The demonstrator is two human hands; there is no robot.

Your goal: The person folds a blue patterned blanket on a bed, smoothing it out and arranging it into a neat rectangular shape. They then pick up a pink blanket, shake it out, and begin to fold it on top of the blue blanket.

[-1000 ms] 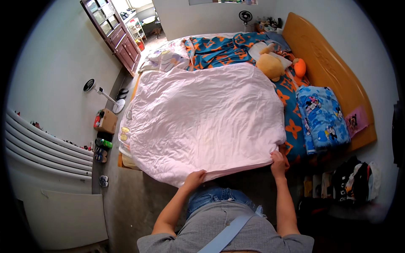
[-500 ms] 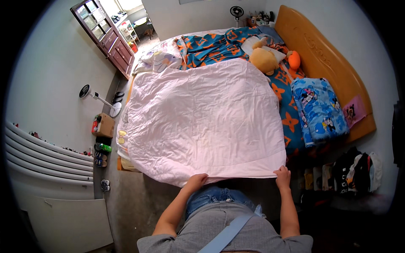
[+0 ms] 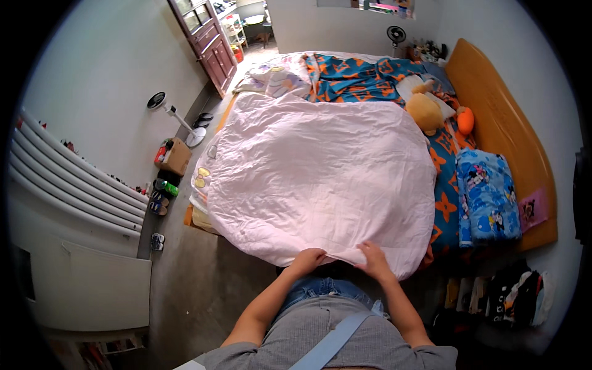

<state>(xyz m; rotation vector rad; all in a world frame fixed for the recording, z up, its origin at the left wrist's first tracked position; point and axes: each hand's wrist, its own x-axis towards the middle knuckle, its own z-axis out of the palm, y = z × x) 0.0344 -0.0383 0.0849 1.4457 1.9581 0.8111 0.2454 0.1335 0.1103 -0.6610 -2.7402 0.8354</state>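
Note:
A pale pink quilt [image 3: 320, 172] lies spread and wrinkled across the near part of a bed, its near edge hanging over the side towards me. My left hand [image 3: 308, 261] is closed on that near edge, in front of my waist. A short way to its right, my right hand [image 3: 374, 260] grips the same edge, thumb and fingers at the fabric. Between the two hands the hem sags slightly, and the quilt's near right corner droops beyond my right hand.
Behind the quilt lie a teal and orange blanket [image 3: 351, 77] and a plush toy [image 3: 424, 113]. A folded blue blanket [image 3: 488, 194] rests by the wooden headboard [image 3: 499, 129]. To the left are a white fan [image 3: 179, 117], a cardboard box [image 3: 176, 155], shoes [image 3: 158, 240] and a radiator [image 3: 80, 179].
My right hand has moved left along the quilt's edge from its right corner, close to my left hand. The corner now hangs loose. The view has shifted, with the room appearing further right.

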